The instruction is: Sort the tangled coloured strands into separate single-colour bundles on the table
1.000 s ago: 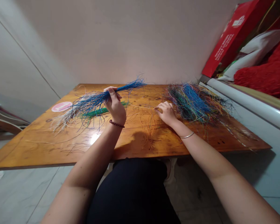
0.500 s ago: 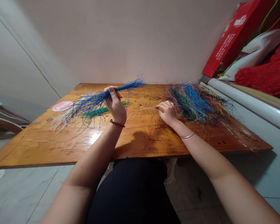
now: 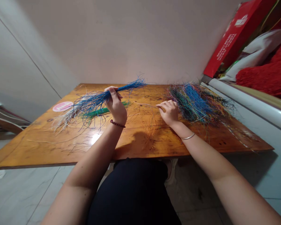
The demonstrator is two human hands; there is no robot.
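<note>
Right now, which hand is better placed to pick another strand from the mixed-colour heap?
Probably the right hand: it sits just beside the mixed-colour heap, pinching only one pale strand. The left hand is farther away and closed round the blue bundle.

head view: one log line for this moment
left hand: grips blue strand bundle above table | right hand: pinches pale strand beside mixed pile | green bundle: lying on table

The heap (image 3: 196,101) lies on the table (image 3: 131,143), right of the bundle (image 3: 96,100).
</note>
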